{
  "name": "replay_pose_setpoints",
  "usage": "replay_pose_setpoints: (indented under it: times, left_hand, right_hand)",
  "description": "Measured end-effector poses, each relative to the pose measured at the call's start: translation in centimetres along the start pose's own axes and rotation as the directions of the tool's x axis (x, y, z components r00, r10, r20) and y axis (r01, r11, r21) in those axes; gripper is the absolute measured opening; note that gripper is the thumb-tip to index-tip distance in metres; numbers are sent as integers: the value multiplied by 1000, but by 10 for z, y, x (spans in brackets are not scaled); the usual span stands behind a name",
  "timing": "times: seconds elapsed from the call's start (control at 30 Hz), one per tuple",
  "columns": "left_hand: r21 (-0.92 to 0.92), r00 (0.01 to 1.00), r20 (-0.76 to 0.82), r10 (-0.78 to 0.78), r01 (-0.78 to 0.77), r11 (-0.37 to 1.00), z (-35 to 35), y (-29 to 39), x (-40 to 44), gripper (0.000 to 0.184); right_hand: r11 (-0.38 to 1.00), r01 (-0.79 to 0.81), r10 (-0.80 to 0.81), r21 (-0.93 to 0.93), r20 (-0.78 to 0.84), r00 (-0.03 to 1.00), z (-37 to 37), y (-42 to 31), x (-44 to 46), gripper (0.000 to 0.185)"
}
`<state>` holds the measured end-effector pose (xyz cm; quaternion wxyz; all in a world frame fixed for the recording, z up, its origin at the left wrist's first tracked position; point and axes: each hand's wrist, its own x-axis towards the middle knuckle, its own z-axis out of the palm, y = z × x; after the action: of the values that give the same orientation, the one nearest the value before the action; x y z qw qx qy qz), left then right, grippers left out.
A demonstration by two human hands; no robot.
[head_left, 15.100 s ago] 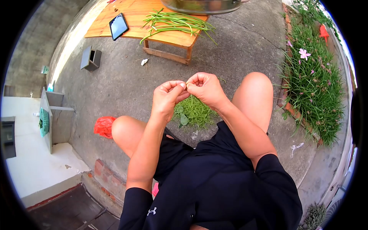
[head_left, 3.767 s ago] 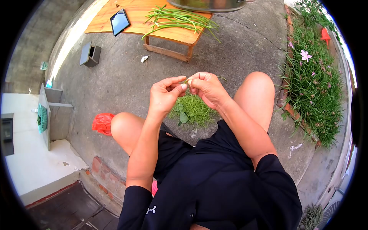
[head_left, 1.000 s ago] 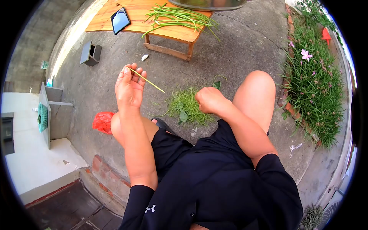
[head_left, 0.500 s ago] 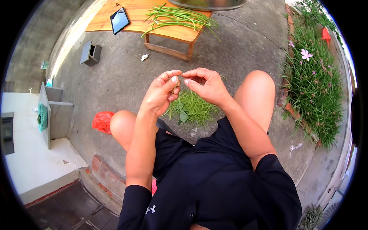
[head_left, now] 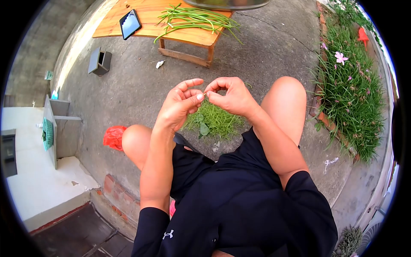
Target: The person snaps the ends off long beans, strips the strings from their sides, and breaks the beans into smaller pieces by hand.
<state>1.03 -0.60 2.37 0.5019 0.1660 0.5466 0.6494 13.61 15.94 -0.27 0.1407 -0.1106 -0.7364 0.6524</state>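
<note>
The left hand (head_left: 176, 107) has its thumb pressed against a bent finger, with the forefinger extended above, and the right hand (head_left: 234, 97) pinches with thumb and forefinger, the two nearly touching. Between their fingertips shows a small bit of a thin, yellowish-green stem (head_left: 205, 93), gripped by both hands; the rest of it is hidden by the fingers.

Below the hands, on the grey concrete floor (head_left: 128, 92), lies a loose heap of fine green trimmings (head_left: 220, 122), with a broad green leaf (head_left: 204, 129) at its left side. It sits between the person's bare knees.

Beyond the hands stands a low, orange-brown wooden counter (head_left: 150, 12). A bundle of long green stems (head_left: 192, 19) lies over its right part, some ends sticking out past the right edge near the near right corner. A black-framed tablet (head_left: 130, 25) rests farther left, its lower corner at the near edge. A round metal vessel (head_left: 233, 4), cut off by the view, is at the far right. A crumpled red plastic bag (head_left: 114, 137) lies on the floor just beside the left knee.
</note>
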Motion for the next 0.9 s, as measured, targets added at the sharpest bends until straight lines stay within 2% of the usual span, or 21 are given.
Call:
replay_pose_setpoints:
  times: [0.13,0.23,0.37,0.43,0.53,0.63,0.83,0.9]
  left_hand:
    - [75,999,-19,25,-24,997,-1,1,0,49]
    - [130,998,-28,60,-56,990,-3,-2,0,41]
    - [317,985,-91,150,-114,941,-9,-10,4,25]
    - [351,976,-100,194,-148,924,-9,-10,5,19]
    - [375,963,-93,253,-201,905,-7,-11,5,16]
    - [397,944,-118,307,-239,886,-3,-17,7,16]
    - [415,923,-94,372,-303,858,6,-17,4,17]
    - [390,931,-107,349,-283,876,6,-21,6,17]
  right_hand:
    - [997,5,-4,-71,17,1000,-1,-6,-1,13]
    - [994,37,-34,-104,27,999,-1,-7,-1,12]
    - [971,-110,102,214,44,994,1,5,1,11]
    - [892,-191,178,410,69,982,0,10,2,10]
    - [768,-230,181,597,143,973,1,15,4,9]
    - [714,-281,234,641,160,959,5,15,3,9]
    - [722,-324,295,611,152,943,4,16,4,10]
    - [727,-331,307,602,147,940,3,17,4,11]
